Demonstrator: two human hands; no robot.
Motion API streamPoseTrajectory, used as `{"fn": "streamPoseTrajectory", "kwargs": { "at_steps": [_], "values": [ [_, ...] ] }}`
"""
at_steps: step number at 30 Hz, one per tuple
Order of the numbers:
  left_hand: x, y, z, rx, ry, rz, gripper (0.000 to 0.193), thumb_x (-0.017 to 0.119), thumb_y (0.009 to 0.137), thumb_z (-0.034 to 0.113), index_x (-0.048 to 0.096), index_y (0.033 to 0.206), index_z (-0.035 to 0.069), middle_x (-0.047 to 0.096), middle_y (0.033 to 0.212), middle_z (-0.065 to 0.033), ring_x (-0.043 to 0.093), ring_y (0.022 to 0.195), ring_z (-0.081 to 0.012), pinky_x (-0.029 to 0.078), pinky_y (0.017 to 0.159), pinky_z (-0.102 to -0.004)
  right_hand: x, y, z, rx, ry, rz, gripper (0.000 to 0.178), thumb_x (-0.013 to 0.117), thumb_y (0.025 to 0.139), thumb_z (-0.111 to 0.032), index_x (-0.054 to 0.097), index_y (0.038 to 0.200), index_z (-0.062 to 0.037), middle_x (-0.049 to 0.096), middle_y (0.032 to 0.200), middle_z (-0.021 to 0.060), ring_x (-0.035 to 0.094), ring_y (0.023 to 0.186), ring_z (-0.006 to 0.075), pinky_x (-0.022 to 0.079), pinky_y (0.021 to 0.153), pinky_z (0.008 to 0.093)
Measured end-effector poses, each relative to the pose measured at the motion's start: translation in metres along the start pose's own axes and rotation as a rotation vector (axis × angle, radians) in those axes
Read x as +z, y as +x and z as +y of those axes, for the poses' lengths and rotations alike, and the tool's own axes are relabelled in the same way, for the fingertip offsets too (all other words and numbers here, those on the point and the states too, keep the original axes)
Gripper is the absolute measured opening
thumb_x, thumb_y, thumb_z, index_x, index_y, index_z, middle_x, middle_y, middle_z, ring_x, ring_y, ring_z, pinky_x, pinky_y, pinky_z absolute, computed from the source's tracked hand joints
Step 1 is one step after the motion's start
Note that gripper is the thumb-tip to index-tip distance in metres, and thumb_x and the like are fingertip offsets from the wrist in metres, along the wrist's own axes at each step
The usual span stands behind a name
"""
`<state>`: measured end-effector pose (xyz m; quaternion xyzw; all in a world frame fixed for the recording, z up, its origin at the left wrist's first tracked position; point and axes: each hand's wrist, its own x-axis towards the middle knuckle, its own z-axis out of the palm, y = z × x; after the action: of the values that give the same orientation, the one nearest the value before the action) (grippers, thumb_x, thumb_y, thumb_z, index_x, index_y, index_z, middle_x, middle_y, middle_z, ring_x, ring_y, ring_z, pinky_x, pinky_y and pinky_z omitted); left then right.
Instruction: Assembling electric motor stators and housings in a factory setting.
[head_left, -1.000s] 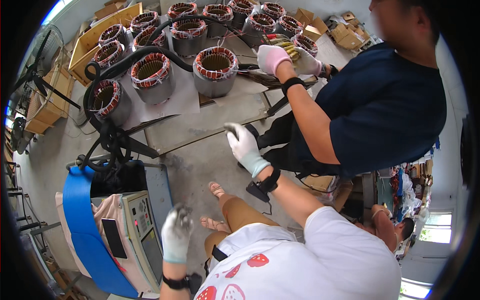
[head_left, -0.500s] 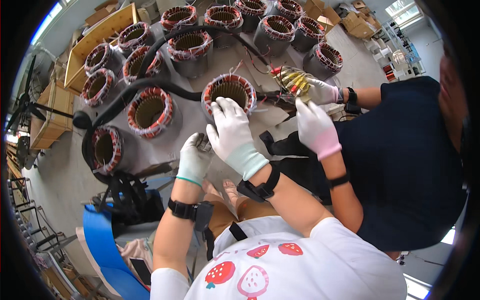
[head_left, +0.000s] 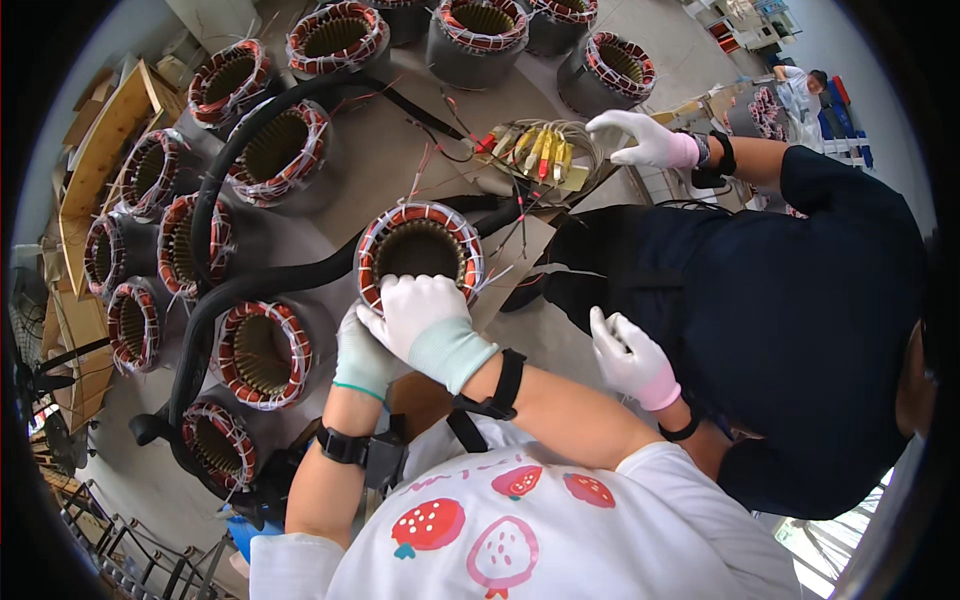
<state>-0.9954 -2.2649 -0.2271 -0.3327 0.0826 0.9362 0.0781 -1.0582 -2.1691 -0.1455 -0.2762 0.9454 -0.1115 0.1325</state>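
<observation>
A motor stator [head_left: 452, 225], a grey cylinder with red-and-white laced windings around its open bore, stands upright before me. My right hand [head_left: 425, 315], in a white glove with a pale green cuff, has its fingers bent over the stator's near rim into the bore. Beside it my left hand [head_left: 363, 352], also gloved, is against the stator's near left side. The right hand partly covers it, and its fingertips are hidden. Thin red and white lead wires [head_left: 418, 175] stick out of the stator's far rim.
Several more stators [head_left: 262, 355] stand to the left and behind. A thick black hose [head_left: 270, 282] snakes between them. Right of my stator lies a bundle of red and yellow clips [head_left: 543, 150]. A co-worker in dark clothing [head_left: 760, 300] stands at the right, white-gloved hands [head_left: 650, 140] apart.
My right hand has curled over the stator's near rim, and my left hand has come up against its side. The co-worker's hands have moved away from the clips. The view has shifted.
</observation>
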Motion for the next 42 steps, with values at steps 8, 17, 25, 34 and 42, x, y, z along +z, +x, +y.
{"fn": "streamPoseTrajectory", "kwargs": {
  "at_steps": [8,17,25,34,42],
  "values": [
    [-0.013,0.009,0.016,-0.066,0.042,0.120,0.035,0.033,0.100,0.024,0.061,0.113,0.008,0.068,0.106,-0.0112,0.065,0.098,-0.0247,0.051,0.091,-0.0412,-0.007,0.000,-0.001,0.034,0.034,-0.066,0.042,0.059,0.087,-0.049,0.063,0.087,-0.0078,0.066,0.073,0.0104,0.067,0.070,0.0272,0.051,0.068,0.0392],
    [0.016,-0.003,0.016,-0.041,0.129,0.128,0.032,0.037,0.100,0.026,0.061,0.110,0.009,0.069,0.102,-0.0094,0.065,0.094,-0.0234,0.052,0.088,-0.0396,-0.022,0.011,-0.008,0.090,0.033,-0.230,0.048,0.056,0.087,-0.054,0.063,0.093,-0.0063,0.068,0.079,0.0110,0.068,0.074,0.0262,0.048,0.072,0.0397],
    [0.005,0.003,0.019,0.031,0.193,0.133,0.031,0.036,0.100,0.025,0.061,0.107,0.008,0.068,0.097,-0.0092,0.065,0.091,-0.0232,0.053,0.085,-0.0396,-0.008,0.010,-0.001,0.037,0.081,-0.096,0.040,0.056,0.088,-0.047,0.065,0.080,-0.0081,0.068,0.071,0.0110,0.068,0.064,0.0263,0.050,0.065,0.0393],
    [0.017,0.005,0.023,-0.098,0.060,0.231,0.030,0.037,0.101,0.027,0.058,0.105,0.006,0.066,0.100,-0.0116,0.062,0.095,-0.0259,0.049,0.091,-0.0412,-0.012,0.006,0.012,-0.006,0.146,-0.012,0.036,0.058,0.088,-0.041,0.062,0.075,-0.0069,0.066,0.065,0.0131,0.067,0.058,0.0298,0.052,0.061,0.0406],
    [0.012,0.006,0.021,-0.049,0.124,0.314,0.028,0.039,0.101,0.026,0.059,0.103,0.006,0.066,0.097,-0.0098,0.063,0.092,-0.0231,0.050,0.088,-0.0391,-0.007,0.004,0.010,-0.028,0.115,-0.014,0.036,0.059,0.086,-0.041,0.061,0.078,-0.0067,0.064,0.063,0.0123,0.065,0.058,0.0294,0.052,0.062,0.0400]
  ]
}}
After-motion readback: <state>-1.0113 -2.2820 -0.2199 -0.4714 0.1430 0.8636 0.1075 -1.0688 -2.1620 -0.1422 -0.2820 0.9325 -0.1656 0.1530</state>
